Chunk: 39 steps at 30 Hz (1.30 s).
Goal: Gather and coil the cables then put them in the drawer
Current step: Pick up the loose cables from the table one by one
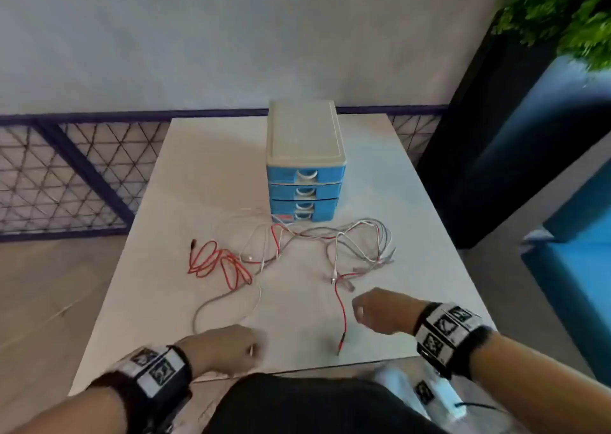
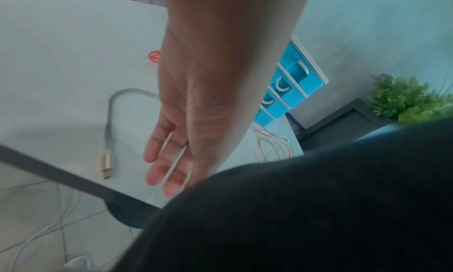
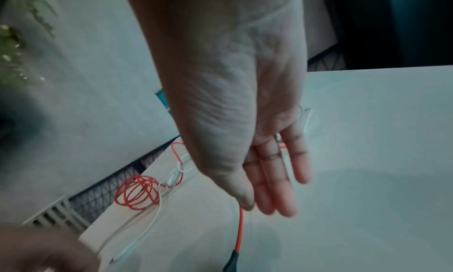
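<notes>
A tangle of thin red, white and grey cables (image 1: 297, 248) is spread over the pale grey table (image 1: 205, 175), just in front of the small blue four-drawer plastic cabinet with a beige top (image 1: 305, 169), all of whose drawers appear closed; a bunched loop of the red cable (image 1: 218, 263) lies to the left, a red end with a dark plug (image 1: 341, 341) trails toward the near edge, and a grey braided cable with a gold plug (image 2: 108, 133) is seen beside the left hand (image 2: 171, 156) in the left wrist view; a thin white cable (image 2: 49, 226) appears to hang down to the tiled floor. Both hands are released and nothing is grasped: the left hand's fingers (image 2: 157, 152) are held straight above the near edge, and the right hand (image 3: 269, 169) is relaxed, its fingers extended just above the red lead. The gathering is judged not yet begun; it is best done one cable at a time, a plug end being pinched first and the strand drawn gently free of the tangle, not pulled hard, since knots could be tightened and the light cabinet dragged; even loops should then be wound round one hand, the dangling white cable recovered, and a drawer opened before the coils are brought to it.
</notes>
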### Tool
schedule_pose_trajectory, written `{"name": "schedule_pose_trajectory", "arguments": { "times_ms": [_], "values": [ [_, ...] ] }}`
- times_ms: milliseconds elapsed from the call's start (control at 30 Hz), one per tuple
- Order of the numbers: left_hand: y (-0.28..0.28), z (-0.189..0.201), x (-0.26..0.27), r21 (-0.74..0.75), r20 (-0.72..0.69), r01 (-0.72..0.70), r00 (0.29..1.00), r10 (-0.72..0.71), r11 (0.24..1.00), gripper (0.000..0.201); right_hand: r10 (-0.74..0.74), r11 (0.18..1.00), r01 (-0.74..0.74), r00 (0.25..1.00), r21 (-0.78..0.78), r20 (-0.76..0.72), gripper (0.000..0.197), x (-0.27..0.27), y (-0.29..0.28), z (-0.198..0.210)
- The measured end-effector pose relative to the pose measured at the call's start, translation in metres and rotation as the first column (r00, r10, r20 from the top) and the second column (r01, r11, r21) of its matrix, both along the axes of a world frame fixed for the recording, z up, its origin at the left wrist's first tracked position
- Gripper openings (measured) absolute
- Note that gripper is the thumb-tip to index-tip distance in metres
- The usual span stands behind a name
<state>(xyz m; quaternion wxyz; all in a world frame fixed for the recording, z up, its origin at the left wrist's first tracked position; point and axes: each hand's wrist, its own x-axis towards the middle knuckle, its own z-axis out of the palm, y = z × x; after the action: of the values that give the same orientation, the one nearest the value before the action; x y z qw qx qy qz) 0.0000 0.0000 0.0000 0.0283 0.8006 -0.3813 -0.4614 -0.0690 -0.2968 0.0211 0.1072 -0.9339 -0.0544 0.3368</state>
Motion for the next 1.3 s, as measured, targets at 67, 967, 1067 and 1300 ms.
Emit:
{"name": "schedule_pose_trajectory", "arguments": {
  "times_ms": [67, 967, 1067, 1300],
  "values": [
    [-0.018, 0.000, 0.007, -0.071, 0.121, -0.001, 0.993, 0.010, 0.997, 0.012, 0.048, 0.997, -0.044, 0.997, -0.058, 0.060, 0.027, 0.008, 0.007, -0.003],
    [-0.154, 0.011, 0.082, -0.547, 0.386, 0.189, 0.921, 0.046, 0.815, 0.016, -0.392, 0.875, 0.179, 0.806, 0.449, 0.443, 0.022, 0.032, -0.009, 0.019],
    [-0.159, 0.025, 0.090, -0.727, 0.141, -0.141, 0.927, 0.347, 0.672, 0.014, -0.749, 0.604, 0.388, 0.576, 0.696, 0.328, 0.014, 0.060, -0.009, 0.033],
    [-0.169, 0.062, 0.106, -0.740, -0.442, -0.654, 0.648, 0.620, 0.156, 0.007, -0.875, 0.437, 0.454, 0.413, 0.776, 0.251, 0.023, 0.114, 0.002, 0.052]
  ]
}}
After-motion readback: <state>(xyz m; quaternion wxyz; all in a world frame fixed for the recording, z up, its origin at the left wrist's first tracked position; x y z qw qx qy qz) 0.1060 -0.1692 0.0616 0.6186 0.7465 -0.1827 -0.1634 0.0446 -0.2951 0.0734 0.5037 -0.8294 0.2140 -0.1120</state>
